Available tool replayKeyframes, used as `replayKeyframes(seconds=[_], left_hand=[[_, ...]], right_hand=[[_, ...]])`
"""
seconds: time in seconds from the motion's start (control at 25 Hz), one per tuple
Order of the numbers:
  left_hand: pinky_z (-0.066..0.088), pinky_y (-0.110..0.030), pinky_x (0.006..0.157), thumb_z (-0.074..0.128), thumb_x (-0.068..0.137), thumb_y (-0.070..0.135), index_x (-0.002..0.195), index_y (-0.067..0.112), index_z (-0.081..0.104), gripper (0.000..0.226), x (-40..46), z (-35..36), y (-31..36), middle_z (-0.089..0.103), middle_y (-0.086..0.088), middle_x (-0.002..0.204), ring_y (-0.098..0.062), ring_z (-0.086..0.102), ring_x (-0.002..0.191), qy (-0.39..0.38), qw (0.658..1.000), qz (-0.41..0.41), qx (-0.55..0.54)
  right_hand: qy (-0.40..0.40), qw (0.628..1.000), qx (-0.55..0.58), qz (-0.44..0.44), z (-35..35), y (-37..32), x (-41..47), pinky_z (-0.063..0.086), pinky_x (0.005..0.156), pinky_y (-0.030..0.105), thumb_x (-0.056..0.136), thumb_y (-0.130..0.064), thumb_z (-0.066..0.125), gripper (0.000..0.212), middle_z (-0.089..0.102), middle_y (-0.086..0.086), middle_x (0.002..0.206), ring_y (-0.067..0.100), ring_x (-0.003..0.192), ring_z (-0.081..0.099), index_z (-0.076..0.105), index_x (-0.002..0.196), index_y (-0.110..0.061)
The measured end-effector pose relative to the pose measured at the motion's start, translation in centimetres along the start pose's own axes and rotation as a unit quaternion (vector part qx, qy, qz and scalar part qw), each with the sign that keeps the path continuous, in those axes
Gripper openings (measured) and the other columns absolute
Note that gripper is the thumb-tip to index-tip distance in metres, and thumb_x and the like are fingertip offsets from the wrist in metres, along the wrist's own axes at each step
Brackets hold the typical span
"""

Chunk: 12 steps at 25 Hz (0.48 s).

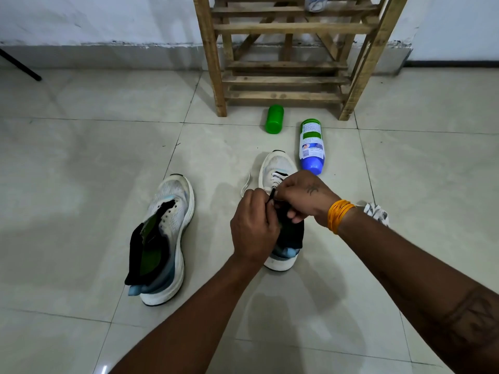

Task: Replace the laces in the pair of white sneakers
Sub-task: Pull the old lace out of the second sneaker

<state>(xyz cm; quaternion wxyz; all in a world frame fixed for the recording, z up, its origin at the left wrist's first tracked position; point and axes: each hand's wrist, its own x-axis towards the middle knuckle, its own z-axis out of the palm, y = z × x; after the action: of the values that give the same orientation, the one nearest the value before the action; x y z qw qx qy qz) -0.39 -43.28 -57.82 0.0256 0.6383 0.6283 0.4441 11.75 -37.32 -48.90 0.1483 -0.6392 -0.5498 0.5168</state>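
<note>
Both hands meet over the right sneaker (276,168), fingers curled in close, pinching grips. The left hand (253,225) comes in from below, knuckles up, and pinches the end of a black lace (272,195) that rises between the two hands. The right hand (305,197) reaches across from the right, back of the hand facing up with a small tattoo on it, its fingers curled against the lace and the upper eyelets of the shoe. Whether its fingertips actually hold the lace cannot be told, as they are hidden. An orange thread wristband (339,215) circles the right wrist, and both bare forearms stretch out from the bottom of the view.

The sneaker under the hands stands on the tiled floor (81,163), toe pointing away. A few lower eyelets near the toe are laced in black. A loose white lace (245,186) lies just beside its left edge.

The left sneaker (164,238) stands well apart to the left, unlaced, its dark tongue pulled open and a green insole showing.

A bundle of white laces (376,213) lies on the floor just past the right wrist.

Beyond the shoes, a blue and green bottle (311,145) lies on its side near the right sneaker's toe. A green cap (274,119) lies near it, in front of a wooden rack (286,63) against the wall.
</note>
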Motion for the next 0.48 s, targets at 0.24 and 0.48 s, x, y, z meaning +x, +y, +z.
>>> replayKeyframes(seconds=[0.24,0.48], left_hand=[[0.042,-0.040,0.060,0.060,0.094,0.011,0.083,0.008,0.050,0.015,-0.1,0.2,-0.4,0.052,-0.005,0.080,-0.026,0.051,0.071,0.002,0.998,-0.057,-0.036],[0.040,-0.035,0.063,0.063,0.093,0.012,0.085,0.010,0.051,0.015,0.1,0.5,-0.7,0.054,-0.001,0.079,-0.021,0.051,0.070,0.007,0.988,-0.142,-0.067]], right_hand=[[0.032,0.995,0.099,-0.014,0.9,1.4,0.7,0.054,0.050,0.025,0.092,-0.010,0.066,0.015,0.056,0.002,0.058,0.015,0.056,0.054,0.069,0.078,-0.007],[0.195,0.933,0.301,0.042,1.7,2.8,0.0,0.056,0.054,0.033,0.091,-0.012,0.054,0.022,0.060,0.006,0.060,0.021,0.051,0.055,0.060,0.071,-0.005]])
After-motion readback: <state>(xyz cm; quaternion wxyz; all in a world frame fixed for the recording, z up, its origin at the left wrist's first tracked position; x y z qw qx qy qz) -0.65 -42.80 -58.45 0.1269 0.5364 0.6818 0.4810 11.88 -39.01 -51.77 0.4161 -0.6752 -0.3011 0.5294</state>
